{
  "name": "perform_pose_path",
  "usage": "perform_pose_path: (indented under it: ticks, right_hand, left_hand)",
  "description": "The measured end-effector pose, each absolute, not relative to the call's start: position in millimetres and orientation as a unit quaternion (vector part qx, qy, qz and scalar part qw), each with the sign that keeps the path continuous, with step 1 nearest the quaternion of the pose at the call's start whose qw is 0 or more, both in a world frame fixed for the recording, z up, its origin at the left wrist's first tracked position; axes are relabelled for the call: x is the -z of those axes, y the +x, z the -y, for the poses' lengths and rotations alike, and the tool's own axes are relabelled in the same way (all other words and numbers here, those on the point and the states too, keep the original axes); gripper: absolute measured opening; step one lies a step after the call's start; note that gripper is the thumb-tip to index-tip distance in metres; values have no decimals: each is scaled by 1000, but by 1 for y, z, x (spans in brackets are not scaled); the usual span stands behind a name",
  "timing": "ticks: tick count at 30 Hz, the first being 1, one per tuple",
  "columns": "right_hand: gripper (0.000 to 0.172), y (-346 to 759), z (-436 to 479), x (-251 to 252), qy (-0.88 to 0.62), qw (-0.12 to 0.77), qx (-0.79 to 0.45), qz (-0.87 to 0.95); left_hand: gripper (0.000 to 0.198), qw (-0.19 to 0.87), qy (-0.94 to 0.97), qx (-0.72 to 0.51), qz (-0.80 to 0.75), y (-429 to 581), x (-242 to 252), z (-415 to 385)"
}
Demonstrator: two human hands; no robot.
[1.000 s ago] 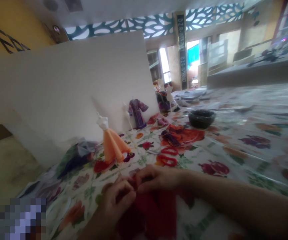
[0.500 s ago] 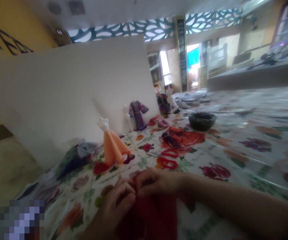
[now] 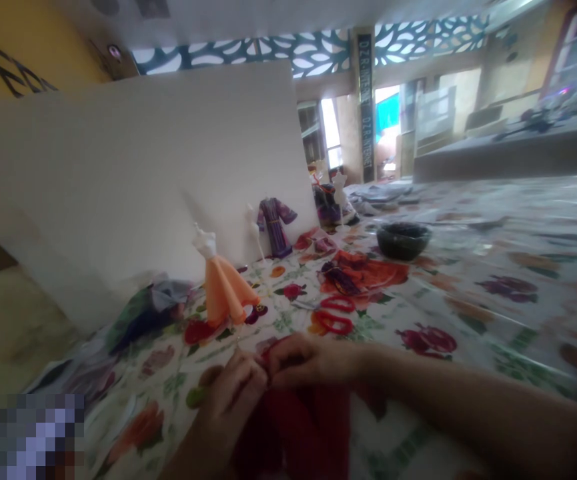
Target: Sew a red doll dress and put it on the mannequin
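Observation:
A piece of dark red fabric [image 3: 313, 427] hangs down from my two hands at the front of the table. My left hand [image 3: 235, 387] is closed, pinching the fabric's upper edge. Close against it, my right hand [image 3: 301, 363] also pinches that edge, thumb and fingers pressed together. Whether a needle or pin is between the fingertips is too small to make out. Just beyond my right hand lie scissors [image 3: 337, 315] with red handles. Past my left hand stands a small white dress form [image 3: 205, 241] wearing a peach skirt [image 3: 225, 293].
Orange cloth [image 3: 368, 273] lies behind the scissors, and a dark bowl [image 3: 403, 241] stands to its right. A small purple robe [image 3: 275, 223] is upright by the white panel [image 3: 168, 153]. Bunched fabric [image 3: 143, 313] lies at left on the floral tablecloth [image 3: 468, 380].
Both hands keep hold of the red fabric, and the left fingers have curled in slightly. The whole view has shifted a little.

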State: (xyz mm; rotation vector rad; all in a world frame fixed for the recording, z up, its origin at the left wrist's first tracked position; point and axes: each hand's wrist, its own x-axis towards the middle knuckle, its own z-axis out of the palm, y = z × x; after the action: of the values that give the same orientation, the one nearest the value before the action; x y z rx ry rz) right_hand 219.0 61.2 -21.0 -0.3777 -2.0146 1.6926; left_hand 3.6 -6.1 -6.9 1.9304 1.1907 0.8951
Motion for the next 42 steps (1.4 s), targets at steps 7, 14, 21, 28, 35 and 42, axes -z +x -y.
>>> perform_pose_path:
  ticks: [7,14,21,28,35,42]
  right_hand:
    - [29,222,-60,11,-140,225,-657,705]
    - [27,227,-56,6,-142,273,-700,645]
    - [33,227,-55,4,-138,277,-735,603]
    - [23,228,-57,1,-125,295,-715,621]
    - [29,227,-58,3,-140,286,-704,635]
    - [26,230,-56,1,-131,298,-739,590]
  left_hand:
    - [31,396,733,-362,-418,-5,-1,1]
    - [26,508,644,-412,-397,-12,-1,-1]
    - [26,537,612,-433,-386,-13,-1,-2]
    - [23,592,559,-452,-364,-11,-4,1]
    - [21,610,537,-460,-357,-9,-3,1]
    - [21,612,519,-477,-358,-7,-9,1]
